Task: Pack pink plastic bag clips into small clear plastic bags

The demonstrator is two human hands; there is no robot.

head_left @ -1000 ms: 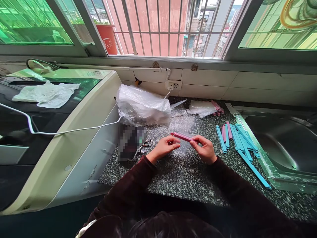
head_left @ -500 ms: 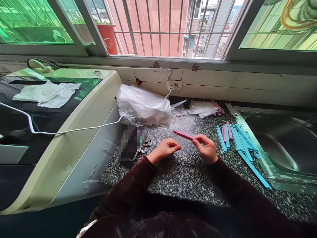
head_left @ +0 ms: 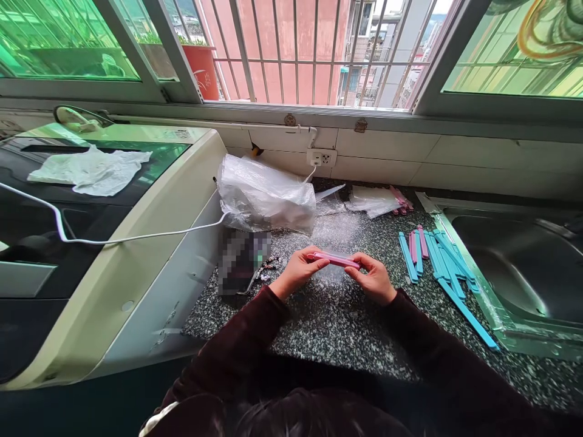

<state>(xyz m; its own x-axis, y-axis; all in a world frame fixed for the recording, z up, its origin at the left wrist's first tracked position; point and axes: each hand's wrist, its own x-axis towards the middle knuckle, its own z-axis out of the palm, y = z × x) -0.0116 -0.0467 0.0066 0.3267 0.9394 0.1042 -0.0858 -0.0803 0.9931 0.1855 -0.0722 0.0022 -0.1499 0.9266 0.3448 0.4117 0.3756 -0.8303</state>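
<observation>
A pink bag clip with a strip of clear plastic along its far side is held up over the speckled counter. My left hand pinches its left end between thumb and fingers. At the other end, my right hand grips the clip and the plastic, thumb in front. Right of my hands lie several blue bag clips and a few pink ones. Further back, a stack of clear plastic bags rests beside a bundle of pink clips.
A large crumpled plastic bag stands at the back, below a wall socket. The blurred dark object lies left of my hands. A washing machine borders the counter on the left, a steel sink on the right.
My left hand was apart from the clip half a second ago and now holds its left end. The clip has moved slightly left and down, and is more level.
</observation>
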